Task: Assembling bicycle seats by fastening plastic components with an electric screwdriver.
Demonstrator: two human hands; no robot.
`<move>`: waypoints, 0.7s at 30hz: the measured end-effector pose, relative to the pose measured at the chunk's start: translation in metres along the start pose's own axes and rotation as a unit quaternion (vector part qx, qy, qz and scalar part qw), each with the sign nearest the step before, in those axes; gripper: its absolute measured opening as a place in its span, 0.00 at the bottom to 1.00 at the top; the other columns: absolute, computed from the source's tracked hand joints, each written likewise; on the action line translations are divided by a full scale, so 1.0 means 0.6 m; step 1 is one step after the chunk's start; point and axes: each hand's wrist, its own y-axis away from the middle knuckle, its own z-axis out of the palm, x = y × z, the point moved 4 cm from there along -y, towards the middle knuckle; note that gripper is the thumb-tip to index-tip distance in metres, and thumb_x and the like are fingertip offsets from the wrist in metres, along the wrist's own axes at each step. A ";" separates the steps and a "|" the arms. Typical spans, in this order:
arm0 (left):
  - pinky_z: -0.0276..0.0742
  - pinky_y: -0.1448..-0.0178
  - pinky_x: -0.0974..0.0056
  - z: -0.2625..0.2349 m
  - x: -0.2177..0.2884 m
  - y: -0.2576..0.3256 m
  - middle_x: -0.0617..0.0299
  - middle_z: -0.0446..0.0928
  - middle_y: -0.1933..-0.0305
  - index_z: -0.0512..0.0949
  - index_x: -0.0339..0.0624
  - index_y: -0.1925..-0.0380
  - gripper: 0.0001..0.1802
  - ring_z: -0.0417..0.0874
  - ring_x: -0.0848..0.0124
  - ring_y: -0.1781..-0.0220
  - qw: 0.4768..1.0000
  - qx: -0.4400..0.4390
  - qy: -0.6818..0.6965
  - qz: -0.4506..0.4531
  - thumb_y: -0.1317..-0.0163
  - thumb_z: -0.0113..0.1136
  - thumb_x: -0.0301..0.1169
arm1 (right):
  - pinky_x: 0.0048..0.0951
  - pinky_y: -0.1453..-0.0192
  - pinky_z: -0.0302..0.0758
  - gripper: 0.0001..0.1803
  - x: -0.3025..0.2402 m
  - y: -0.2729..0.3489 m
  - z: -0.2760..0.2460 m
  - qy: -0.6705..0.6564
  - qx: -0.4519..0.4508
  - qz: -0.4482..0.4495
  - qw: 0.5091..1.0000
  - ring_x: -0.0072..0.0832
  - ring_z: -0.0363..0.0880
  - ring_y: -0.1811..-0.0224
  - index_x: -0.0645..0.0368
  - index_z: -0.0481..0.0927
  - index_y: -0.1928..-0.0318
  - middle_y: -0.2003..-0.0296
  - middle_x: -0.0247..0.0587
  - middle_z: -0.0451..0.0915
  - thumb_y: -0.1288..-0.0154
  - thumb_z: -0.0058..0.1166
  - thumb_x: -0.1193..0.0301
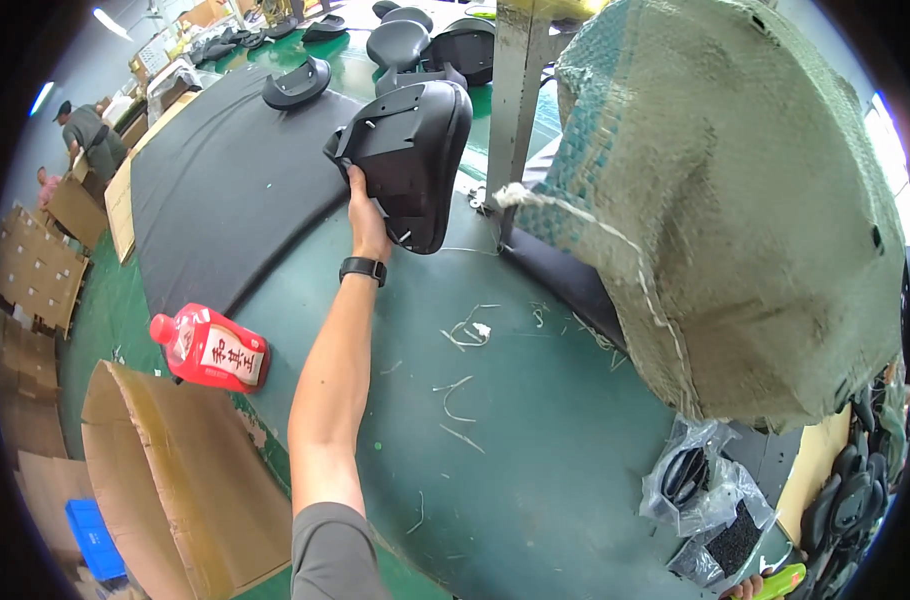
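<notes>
My left hand (368,212) reaches far over the table, closed on the lower left edge of a black moulded seat-like shell (411,165). The shell is tilted up, showing its recessed, ribbed side with small white bits at its holes. At the bottom right edge of the view, my right hand (747,588) is mostly cut off, its fingers closed around a lime-green handled tool (781,581). The tool's working end is hidden. Close to that hand, clear plastic bags (697,475) hold black parts.
A big woven sack (745,200) bulges over the table's right side beside a metal post (516,100). A red bottle (211,348) stands left, above an open carton (185,480). Thread scraps (458,400) litter the green table (545,480). Similar black shells (300,85) lie behind.
</notes>
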 end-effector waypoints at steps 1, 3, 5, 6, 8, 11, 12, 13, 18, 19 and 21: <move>0.65 0.35 0.61 0.003 -0.009 -0.009 0.57 0.73 0.40 0.70 0.32 0.42 0.40 0.72 0.65 0.38 1.000 -0.019 0.025 0.001 0.32 0.42 0.61 | 0.41 0.54 0.74 0.52 0.003 -0.006 -0.002 -0.001 0.001 -0.002 1.000 0.39 0.75 0.65 0.75 0.70 0.50 0.63 0.52 0.78 0.38 0.28 0.29; 0.65 0.35 0.62 0.062 -0.009 -0.008 0.55 0.74 0.41 0.71 0.29 0.43 0.41 0.74 0.64 0.40 0.998 0.056 -0.041 0.008 0.33 0.42 0.61 | 0.42 0.53 0.74 0.51 -0.005 -0.009 0.004 0.003 -0.012 -0.017 1.000 0.40 0.75 0.63 0.74 0.70 0.49 0.60 0.52 0.78 0.38 0.28 0.29; 0.65 0.36 0.62 0.050 -0.001 -0.081 0.48 0.73 0.40 0.69 0.23 0.43 0.46 0.72 0.63 0.38 0.980 0.142 -0.138 0.020 0.33 0.40 0.63 | 0.45 0.51 0.74 0.51 -0.002 -0.018 -0.008 -0.016 -0.044 -0.008 0.999 0.43 0.75 0.61 0.73 0.69 0.48 0.57 0.53 0.77 0.37 0.27 0.30; 0.63 0.34 0.59 0.029 0.001 -0.128 0.45 0.66 0.34 0.65 0.24 0.38 0.50 0.68 0.58 0.34 0.969 0.112 -0.219 0.006 0.36 0.39 0.67 | 0.46 0.50 0.74 0.50 0.000 -0.021 -0.017 -0.014 -0.037 0.001 0.999 0.45 0.75 0.60 0.74 0.68 0.47 0.56 0.54 0.76 0.36 0.26 0.31; 0.63 0.34 0.58 0.070 -0.008 -0.129 0.42 0.60 0.30 0.63 0.29 0.35 0.54 0.64 0.54 0.32 0.947 0.085 -0.309 -0.012 0.40 0.38 0.72 | 0.47 0.48 0.74 0.50 -0.007 -0.023 -0.028 -0.006 -0.030 -0.005 1.000 0.47 0.75 0.58 0.74 0.67 0.46 0.55 0.56 0.76 0.35 0.25 0.31; 0.69 0.40 0.58 0.106 -0.040 -0.111 0.37 0.67 0.36 0.66 0.36 0.36 0.53 0.70 0.51 0.35 0.932 0.060 -0.350 -0.077 0.42 0.36 0.74 | 0.47 0.44 0.72 0.52 -0.016 -0.019 -0.030 -0.008 -0.061 0.005 0.998 0.46 0.74 0.54 0.76 0.65 0.43 0.53 0.56 0.75 0.36 0.24 0.31; 0.71 0.41 0.56 0.132 -0.039 -0.091 0.37 0.72 0.40 0.69 0.35 0.39 0.52 0.72 0.50 0.37 0.930 0.019 -0.355 -0.097 0.42 0.36 0.74 | 0.47 0.44 0.72 0.52 -0.022 -0.012 -0.028 -0.004 -0.058 -0.003 0.998 0.46 0.74 0.54 0.76 0.65 0.43 0.53 0.56 0.75 0.36 0.24 0.31; 0.71 0.41 0.51 0.084 -0.020 -0.127 0.38 0.77 0.48 0.73 0.35 0.44 0.49 0.75 0.46 0.40 0.895 0.084 -0.419 0.125 0.40 0.35 0.72 | 0.46 0.46 0.72 0.51 -0.004 -0.027 -0.022 -0.032 -0.060 0.012 0.998 0.45 0.74 0.56 0.74 0.65 0.44 0.54 0.55 0.75 0.36 0.26 0.31; 0.68 0.38 0.48 0.121 -0.009 -0.070 0.38 0.76 0.46 0.74 0.38 0.45 0.45 0.73 0.44 0.40 0.841 0.154 -0.517 0.041 0.37 0.33 0.69 | 0.37 0.58 0.68 0.43 0.045 -0.025 0.069 -0.078 0.009 0.001 0.997 0.36 0.68 0.68 0.66 0.66 0.52 0.64 0.46 0.70 0.37 0.36 0.32; 0.68 0.38 0.49 0.121 -0.006 -0.087 0.38 0.76 0.46 0.73 0.39 0.44 0.46 0.73 0.44 0.40 0.841 0.140 -0.518 0.073 0.38 0.33 0.70 | 0.39 0.57 0.70 0.45 0.056 -0.026 0.089 -0.108 -0.052 0.017 0.993 0.38 0.71 0.66 0.67 0.66 0.49 0.61 0.48 0.72 0.38 0.34 0.31; 0.65 0.34 0.55 0.099 0.015 -0.160 0.40 0.73 0.41 0.66 0.32 0.38 0.54 0.72 0.50 0.36 0.876 0.067 -0.441 0.185 0.45 0.46 0.73 | 0.40 0.56 0.72 0.47 0.063 -0.023 0.073 -0.154 -0.112 0.046 0.981 0.40 0.74 0.64 0.68 0.66 0.47 0.59 0.51 0.74 0.38 0.33 0.31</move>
